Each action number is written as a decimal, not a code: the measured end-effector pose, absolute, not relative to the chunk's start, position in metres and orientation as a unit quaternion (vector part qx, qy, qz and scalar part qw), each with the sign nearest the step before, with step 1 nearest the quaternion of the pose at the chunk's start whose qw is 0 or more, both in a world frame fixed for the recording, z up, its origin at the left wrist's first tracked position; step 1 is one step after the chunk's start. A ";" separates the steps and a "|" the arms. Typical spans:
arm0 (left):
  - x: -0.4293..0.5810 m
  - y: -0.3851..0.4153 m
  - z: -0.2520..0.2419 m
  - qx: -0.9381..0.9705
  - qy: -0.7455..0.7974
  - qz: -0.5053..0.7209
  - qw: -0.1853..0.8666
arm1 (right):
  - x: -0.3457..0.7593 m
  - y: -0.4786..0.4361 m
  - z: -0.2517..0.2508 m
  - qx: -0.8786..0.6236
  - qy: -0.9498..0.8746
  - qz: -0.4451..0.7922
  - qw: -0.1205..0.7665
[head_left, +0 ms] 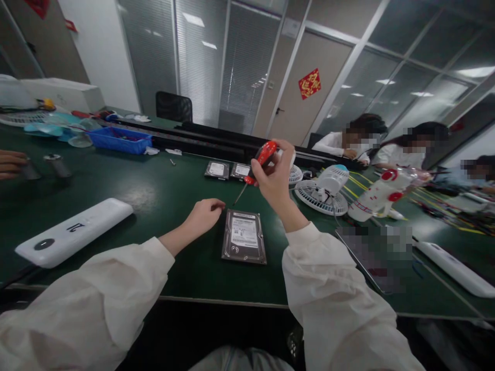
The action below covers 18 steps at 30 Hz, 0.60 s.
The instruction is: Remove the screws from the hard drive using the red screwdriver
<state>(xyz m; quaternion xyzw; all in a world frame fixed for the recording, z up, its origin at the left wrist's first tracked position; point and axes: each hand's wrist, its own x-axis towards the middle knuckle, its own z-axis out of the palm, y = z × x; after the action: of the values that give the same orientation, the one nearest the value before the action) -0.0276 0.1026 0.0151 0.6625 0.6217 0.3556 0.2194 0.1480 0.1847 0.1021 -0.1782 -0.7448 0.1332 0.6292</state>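
A hard drive lies label side up on the green table, in front of me. My right hand is wrapped round the red and black handle of a screwdriver. The thin shaft slants down to the left, its tip near the drive's upper left corner; whether it touches anything I cannot tell. Left of that corner, low over the table, my left hand has its fingers pinched together. What they hold, if anything, is too small to make out. Two smaller hard drives lie farther back.
A white device marked 21 lies on the left. Behind it are metal cylinders, another person's hand and a blue bin. To the right are a white fan, a spotted bottle and a tablet-like slab. Several people sit beyond.
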 end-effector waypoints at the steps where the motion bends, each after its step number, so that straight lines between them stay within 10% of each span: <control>1: -0.027 0.103 0.014 0.665 0.617 0.358 0.222 | 0.147 0.186 0.098 -0.177 -0.745 0.141 0.628; 18: -0.026 0.101 0.012 0.674 0.599 0.356 0.244 | 0.139 0.181 0.092 -0.206 -0.771 0.143 0.586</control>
<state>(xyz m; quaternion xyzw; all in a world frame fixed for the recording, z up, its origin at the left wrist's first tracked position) -0.0257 0.1014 0.0124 0.6740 0.5992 0.3563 0.2442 0.1392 0.1815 0.0921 -0.2058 -0.7707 0.1433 0.5858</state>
